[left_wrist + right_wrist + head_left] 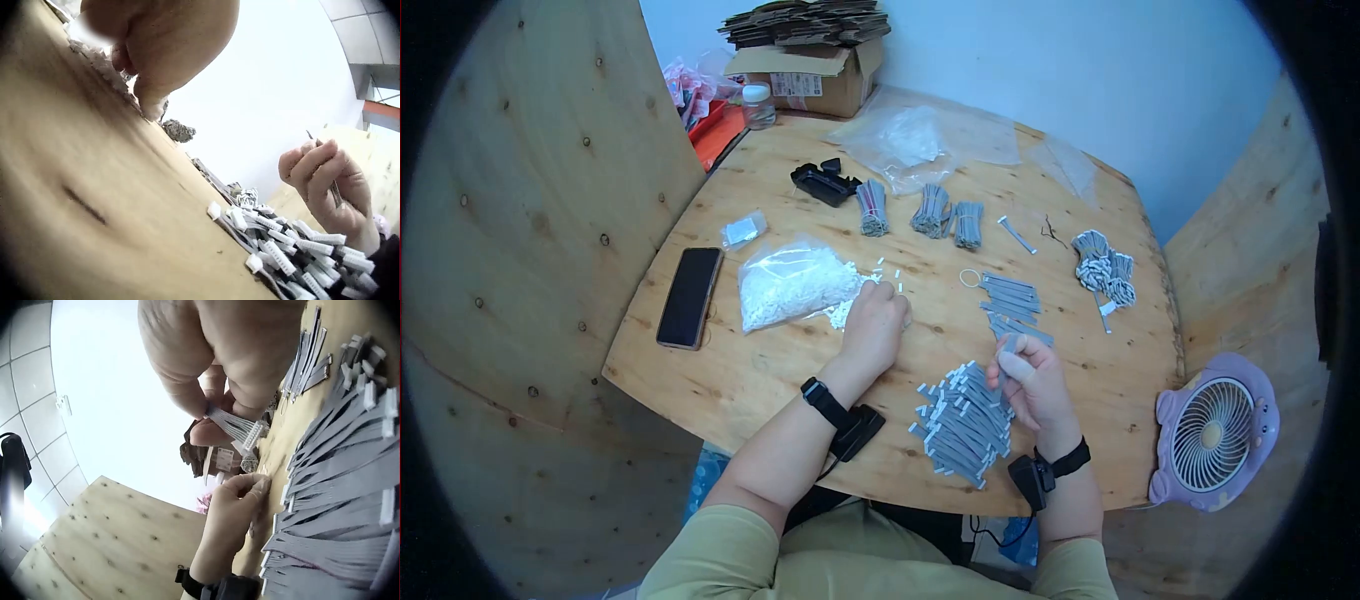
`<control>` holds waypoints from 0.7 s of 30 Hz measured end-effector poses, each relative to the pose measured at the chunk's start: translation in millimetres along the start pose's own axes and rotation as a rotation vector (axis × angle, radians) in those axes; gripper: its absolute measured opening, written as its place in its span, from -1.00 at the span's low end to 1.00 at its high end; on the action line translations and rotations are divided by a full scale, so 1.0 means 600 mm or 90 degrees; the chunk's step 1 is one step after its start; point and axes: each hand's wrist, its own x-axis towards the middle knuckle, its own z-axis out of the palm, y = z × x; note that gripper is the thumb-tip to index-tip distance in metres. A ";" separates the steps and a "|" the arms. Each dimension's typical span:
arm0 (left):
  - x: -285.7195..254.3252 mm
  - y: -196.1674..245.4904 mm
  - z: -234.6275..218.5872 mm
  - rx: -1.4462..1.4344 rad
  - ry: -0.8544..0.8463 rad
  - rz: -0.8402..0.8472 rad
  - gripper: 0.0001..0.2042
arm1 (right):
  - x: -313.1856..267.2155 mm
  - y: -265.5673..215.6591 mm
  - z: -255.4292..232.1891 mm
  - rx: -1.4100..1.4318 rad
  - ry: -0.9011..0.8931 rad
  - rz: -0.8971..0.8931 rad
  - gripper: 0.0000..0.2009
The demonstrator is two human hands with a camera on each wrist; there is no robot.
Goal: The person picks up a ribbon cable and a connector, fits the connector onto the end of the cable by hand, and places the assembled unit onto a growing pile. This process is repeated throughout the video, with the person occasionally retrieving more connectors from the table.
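My right hand (1032, 380) pinches a short gray ribbon cable (234, 425) between thumb and fingers, its white end connector showing. My left hand (874, 328) reaches down with bent fingers to the loose white connectors (840, 315) spilling from a clear plastic bag (795, 285) on the bench (940, 340); I can't tell whether a piece is between the fingertips.

The bag sits just left of that hand. A heap of connector-tipped cables (965, 425) lies between my forearms, close beside my right hand, and a row of loose gray cables (1012, 300) lies just past it, with a thin ring (970, 278) at its far left end. Farther back stand three cable bundles (872, 210), and two white-ended bundles (1092, 260) lie to the right. On the left are a phone (690, 298) and a small packet (744, 230); beyond them, a black plastic object (825, 185), a lidded jar (758, 108) and a carton (820, 85) topped with flattened cardboard (805, 22). A purple fan (1215, 430) stands at the near right.

My palm and fingers hide part of the held cable, and my left hand covers some connectors. The left wrist view cuts that hand off at the top, and the packet's contents are unclear.
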 end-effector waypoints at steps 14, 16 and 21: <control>-0.031 0.050 -0.025 -0.813 -0.333 -0.313 -0.87 | -0.002 0.014 -0.004 -0.179 0.047 0.065 -0.93; -0.028 0.062 -0.032 -0.869 -0.386 -0.356 -0.86 | -0.004 0.013 0.000 -0.191 0.046 0.074 -0.93; -0.025 0.078 -0.039 -0.882 -0.399 -0.414 -0.82 | -0.012 0.013 0.016 -0.204 0.038 0.112 -0.95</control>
